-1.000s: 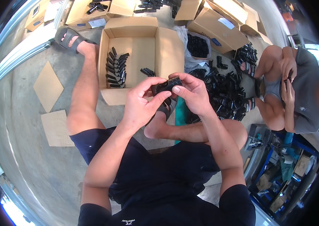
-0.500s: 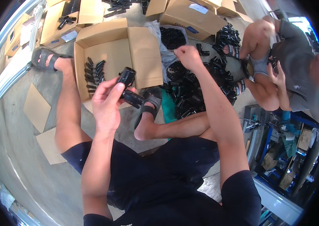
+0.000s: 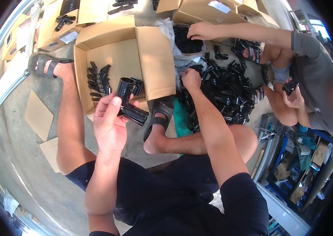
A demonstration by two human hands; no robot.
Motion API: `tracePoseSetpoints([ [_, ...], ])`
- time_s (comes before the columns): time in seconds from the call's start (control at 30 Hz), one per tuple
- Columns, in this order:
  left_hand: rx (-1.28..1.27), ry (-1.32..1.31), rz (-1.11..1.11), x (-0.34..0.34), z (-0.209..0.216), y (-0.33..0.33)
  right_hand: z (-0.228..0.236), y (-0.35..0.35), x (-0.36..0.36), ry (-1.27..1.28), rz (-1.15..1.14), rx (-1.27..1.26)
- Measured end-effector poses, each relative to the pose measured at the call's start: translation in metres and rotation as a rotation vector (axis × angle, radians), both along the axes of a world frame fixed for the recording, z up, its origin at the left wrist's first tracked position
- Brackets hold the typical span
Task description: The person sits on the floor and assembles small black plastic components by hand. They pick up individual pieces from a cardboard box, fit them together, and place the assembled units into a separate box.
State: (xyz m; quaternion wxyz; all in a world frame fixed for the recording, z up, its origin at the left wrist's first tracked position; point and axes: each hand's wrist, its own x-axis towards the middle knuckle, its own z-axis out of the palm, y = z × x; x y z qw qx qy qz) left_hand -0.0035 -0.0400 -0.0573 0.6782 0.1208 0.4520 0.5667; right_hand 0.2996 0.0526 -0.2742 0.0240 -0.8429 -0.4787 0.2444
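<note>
My left hand is closed around a glossy black angled pipe fitting, one round open end up and the other arm pointing right. It is held above the near side of an open cardboard box. Inside the box, more black fittings lie in rows along its left part. My right hand is at the left edge of a heap of black fittings, beside the clear plastic bag. Its fingers are curled down; whatever they hold is hidden.
Across from me, a co-worker's hand reaches over a round tub of small black parts; their other hand holds a black piece. More cartons stand behind. Flat cardboard lies on the floor at left. A shelf rack stands at right.
My right hand has come down from beside the tub to the heap's left edge. My left hand has turned the fitting slightly. The co-worker's arm has swung out over the tub.
</note>
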Motion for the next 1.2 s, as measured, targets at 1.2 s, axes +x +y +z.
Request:
tracePoseSetpoints([
  [1.2,0.172,0.228,0.196,0.043,-0.015,-0.027,0.238,-0.099,-0.14,1.366,-0.428,0.143],
])
